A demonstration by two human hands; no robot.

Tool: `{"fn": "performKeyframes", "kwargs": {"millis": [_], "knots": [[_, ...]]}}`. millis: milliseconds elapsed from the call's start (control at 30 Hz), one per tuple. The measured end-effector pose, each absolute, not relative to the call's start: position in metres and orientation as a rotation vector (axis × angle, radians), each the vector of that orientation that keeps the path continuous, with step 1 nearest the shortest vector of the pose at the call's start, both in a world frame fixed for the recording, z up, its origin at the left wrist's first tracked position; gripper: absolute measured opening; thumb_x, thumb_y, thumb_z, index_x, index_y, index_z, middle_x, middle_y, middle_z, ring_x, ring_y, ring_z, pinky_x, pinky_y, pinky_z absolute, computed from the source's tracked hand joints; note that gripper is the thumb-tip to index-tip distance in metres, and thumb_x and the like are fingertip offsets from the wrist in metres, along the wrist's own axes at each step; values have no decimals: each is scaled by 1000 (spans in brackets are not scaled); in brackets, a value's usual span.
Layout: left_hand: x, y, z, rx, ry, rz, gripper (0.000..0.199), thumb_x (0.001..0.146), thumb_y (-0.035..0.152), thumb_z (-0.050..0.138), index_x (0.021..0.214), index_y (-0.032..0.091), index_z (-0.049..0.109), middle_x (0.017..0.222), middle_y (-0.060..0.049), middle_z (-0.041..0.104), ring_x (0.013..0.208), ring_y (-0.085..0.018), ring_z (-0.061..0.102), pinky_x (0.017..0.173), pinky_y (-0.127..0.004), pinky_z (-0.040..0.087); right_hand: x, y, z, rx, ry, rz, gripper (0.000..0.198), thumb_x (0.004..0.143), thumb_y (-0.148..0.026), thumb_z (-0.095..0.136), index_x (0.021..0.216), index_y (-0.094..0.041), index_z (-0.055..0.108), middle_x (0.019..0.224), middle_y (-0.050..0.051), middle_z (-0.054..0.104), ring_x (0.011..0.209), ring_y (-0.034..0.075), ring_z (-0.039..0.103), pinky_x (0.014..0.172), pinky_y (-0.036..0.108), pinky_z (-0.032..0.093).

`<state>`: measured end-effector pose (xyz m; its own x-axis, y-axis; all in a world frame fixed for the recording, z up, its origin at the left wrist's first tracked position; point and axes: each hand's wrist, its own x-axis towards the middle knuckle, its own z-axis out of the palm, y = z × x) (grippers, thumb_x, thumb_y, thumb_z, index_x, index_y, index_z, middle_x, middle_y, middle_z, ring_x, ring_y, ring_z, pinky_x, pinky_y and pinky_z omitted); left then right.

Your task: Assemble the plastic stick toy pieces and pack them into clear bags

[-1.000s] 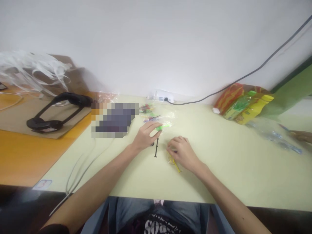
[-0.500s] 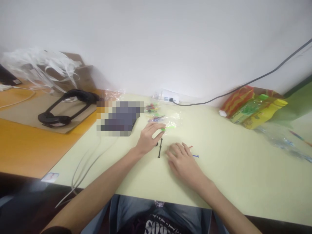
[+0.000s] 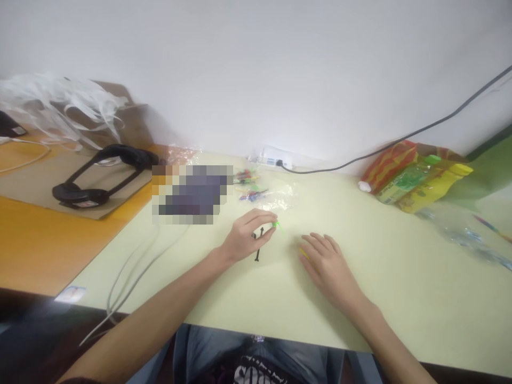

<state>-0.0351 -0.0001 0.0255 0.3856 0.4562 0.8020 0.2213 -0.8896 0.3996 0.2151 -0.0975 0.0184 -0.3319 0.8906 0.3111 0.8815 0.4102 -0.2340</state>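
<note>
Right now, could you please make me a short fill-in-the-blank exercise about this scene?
The left hand pinches a small piece coloured ____.
A half-hidden part coloured ____ peeks out at the right hand.
The black stick lies nearer the ____ hand.
The yellow packet lies toward the picture's ____ side.
Missing words: green; yellow; left; right.

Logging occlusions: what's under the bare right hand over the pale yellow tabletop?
A sliver of a bright-yellow, plastic-looking piece shows by the thumb of the right hand. Its full shape, and anything else beneath the palm, is covered.
</note>
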Motion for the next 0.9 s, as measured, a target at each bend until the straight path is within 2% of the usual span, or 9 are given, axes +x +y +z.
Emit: {"fn": "performKeyframes", "kwargs": {"millis": [67, 167, 233, 333, 500, 667, 900], "knots": [[-33, -1, 27, 2437, 552, 1499, 30, 90, 8, 68, 117, 22, 66, 111, -9, 74, 107, -21, 71, 95, -38, 60, 212, -93, 33, -1526, -2050, 323, 34, 107, -41, 41, 118, -23, 68, 128, 10, 70, 120, 30, 62, 106, 52, 44], [-31, -1, 27, 2472, 497, 1452, 29, 90, 8, 68, 115, 22, 67, 111, -9, 74, 106, -21, 70, 94, -39, 60, 201, -80, 57, -1489, -1683, 836, 46, 107, -54, 35, 116, -23, 68, 104, 9, 74, 89, 23, 69, 81, 39, 53], [-30, -1, 25, 2499, 491, 1425, 29, 90, 8, 67, 115, 23, 67, 111, -9, 74, 105, -21, 70, 93, -39, 60, 192, -68, 69, -1401, -1526, 1113, 48, 104, -58, 39, 116, -21, 66, 94, 8, 73, 76, 20, 66, 67, 33, 52], [-30, 0, 22, 2512, 507, 1424, 30, 90, 8, 66, 116, 23, 67, 111, -9, 74, 104, -21, 70, 92, -39, 61, 179, -50, 77, -1295, -1461, 1319, 39, 96, -53, 61, 116, -19, 65, 88, 5, 71, 71, 17, 63, 61, 29, 48], [-32, 3, 22, 2482, 567, 1442, 28, 90, 10, 66, 116, 21, 67, 107, -10, 74, 101, -21, 72, 89, -36, 62, 168, -35, 65, -1182, -1476, 1347, 30, 88, -41, 73, 108, -19, 67, 76, 1, 67, 63, 13, 57, 61, 28, 46], [-31, 1, 23, 2470, 606, 1416, 27, 92, 12, 65, 117, 22, 67, 109, -9, 74, 102, -20, 72, 91, -35, 62, 167, -41, 50, -1118, -1460, 1289, 33, 89, -35, 72, 119, -23, 64, 78, -1, 66, 65, 14, 61, 61, 28, 48], [-27, -1, 22, 2378, 728, 1449, 22, 92, 18, 70, 114, 21, 68, 108, -9, 73, 100, -19, 72, 91, -33, 61, 160, -51, 41, -1082, -1450, 1169, 35, 92, -34, 69, 123, -25, 56, 87, 1, 68, 75, 17, 67, 72, 33, 57]]}}
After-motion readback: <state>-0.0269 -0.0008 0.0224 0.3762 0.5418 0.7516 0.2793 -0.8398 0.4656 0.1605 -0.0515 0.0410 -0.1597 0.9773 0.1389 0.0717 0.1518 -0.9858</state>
